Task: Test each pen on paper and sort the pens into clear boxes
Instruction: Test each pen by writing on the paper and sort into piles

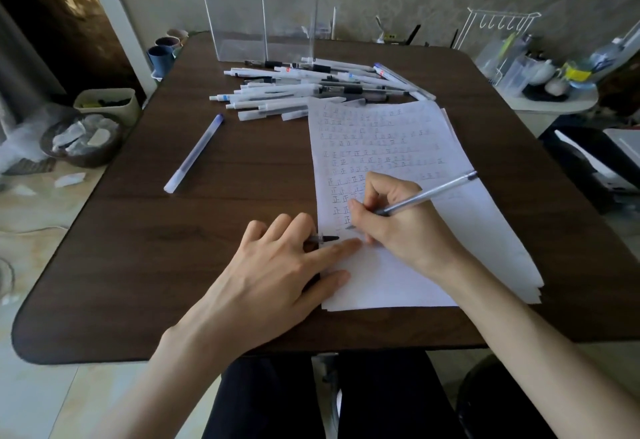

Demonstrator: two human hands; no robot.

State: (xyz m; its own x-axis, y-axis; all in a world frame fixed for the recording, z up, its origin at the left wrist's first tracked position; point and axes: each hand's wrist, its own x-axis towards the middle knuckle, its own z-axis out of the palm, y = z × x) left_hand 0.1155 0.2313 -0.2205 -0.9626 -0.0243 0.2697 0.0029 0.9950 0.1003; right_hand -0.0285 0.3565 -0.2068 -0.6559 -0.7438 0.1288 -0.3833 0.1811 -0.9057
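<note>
The pen is gripped by the right hand, tip on the paper, whose left edge is pressed by the flat left hand.

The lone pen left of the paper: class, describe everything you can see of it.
The lone pen is a slim, frosted-white, plastic-looking stick with a blue far end. It lies flat and diagonal on the dark wooden table, apart from the pen pile and the paper. Only the table touches it.
</note>
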